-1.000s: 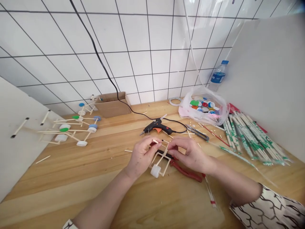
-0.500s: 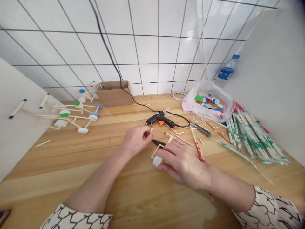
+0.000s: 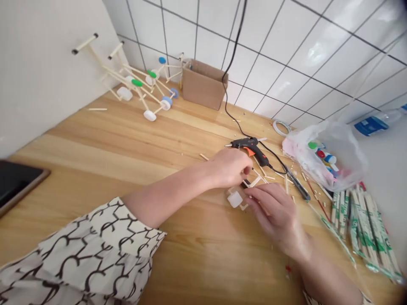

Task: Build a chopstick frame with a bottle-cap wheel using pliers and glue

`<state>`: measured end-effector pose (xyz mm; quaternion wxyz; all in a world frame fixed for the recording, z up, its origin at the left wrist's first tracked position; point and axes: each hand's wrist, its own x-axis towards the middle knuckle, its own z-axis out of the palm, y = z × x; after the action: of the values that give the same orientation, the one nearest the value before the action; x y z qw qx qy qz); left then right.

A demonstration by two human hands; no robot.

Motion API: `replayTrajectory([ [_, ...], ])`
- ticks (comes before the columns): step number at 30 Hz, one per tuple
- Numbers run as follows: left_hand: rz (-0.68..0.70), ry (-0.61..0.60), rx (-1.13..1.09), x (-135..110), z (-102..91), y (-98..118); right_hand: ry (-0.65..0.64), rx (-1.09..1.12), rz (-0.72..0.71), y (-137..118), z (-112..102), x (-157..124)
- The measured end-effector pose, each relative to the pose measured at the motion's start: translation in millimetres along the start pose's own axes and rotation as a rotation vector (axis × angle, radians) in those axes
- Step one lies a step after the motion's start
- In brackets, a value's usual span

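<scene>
A small frame of pale wooden sticks [image 3: 255, 181] with a white bottle cap [image 3: 235, 199] stands low over the table between my hands. The fingers of my right hand [image 3: 275, 209] are pinched together on the frame, a pale stick tip showing at their ends. My left hand [image 3: 230, 167] reaches over the frame's far left side with its fingers curled closed; what they hold is hidden. A black pointed tool [image 3: 245, 184] lies partly covered behind the frame. Just beyond my left hand rests a black glue gun [image 3: 249, 146] with an orange trigger.
At the back left stand stick models with cap wheels [image 3: 149, 89] and a cardboard box [image 3: 204, 87]. To the right lie a utility knife [image 3: 298, 184], a bag of bottle caps [image 3: 346, 148] and wrapped chopsticks [image 3: 370, 228]. A phone-like dark device [image 3: 19, 186] is at left.
The camera view has turned and tilted, shifting everything. My left hand has come over beside the small frame, closer to my right hand. The white cap now shows left of my right fingertips.
</scene>
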<state>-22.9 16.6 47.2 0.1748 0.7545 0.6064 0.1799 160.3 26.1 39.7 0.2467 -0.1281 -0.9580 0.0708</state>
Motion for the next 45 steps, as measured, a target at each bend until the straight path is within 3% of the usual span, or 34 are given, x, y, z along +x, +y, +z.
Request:
replayTrajectory([
  [10,0.230,-0.027,-0.119,7.5,27.4,-9.3,-0.032,0.003,0.068,3.6,-3.4,-2.6],
  [19,0.269,0.038,-0.157,15.4,43.1,-14.1,-0.022,0.007,0.249,11.2,-5.9,-13.0],
  [31,0.295,0.045,-0.241,15.5,47.9,-14.3,-0.020,-0.006,0.335,17.0,-8.5,-17.4],
  [45,0.337,0.077,-0.182,10.7,47.1,-6.7,-0.046,0.035,0.306,16.8,-8.3,-11.5],
])
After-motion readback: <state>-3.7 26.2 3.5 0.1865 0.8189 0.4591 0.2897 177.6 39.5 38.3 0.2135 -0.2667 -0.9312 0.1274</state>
